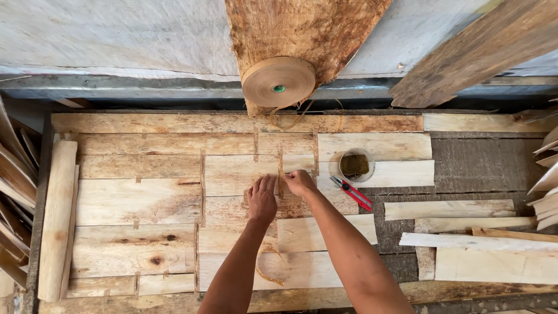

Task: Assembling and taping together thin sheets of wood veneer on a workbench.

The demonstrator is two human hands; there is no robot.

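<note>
Roll of tape [279,82] above the veneer sheets [139,200], red cutter [353,194] and cup [355,165] right of it, left hand [262,199] flat, right hand [300,182] pinching a tape strip [280,168], hands side by side.

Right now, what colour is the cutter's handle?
Red, with a black part; the cutter shows in the head view.

Both forearms are bare (no sleeves, watch or gloves visible).

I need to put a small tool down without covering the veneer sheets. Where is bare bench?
Bare dark bench shows right of the red cutter and small cup, above the loose strips. A smaller patch lies below the cutter. The middle is crowded: both hands, left hand and right hand, press on the taped veneer sheets.
</note>
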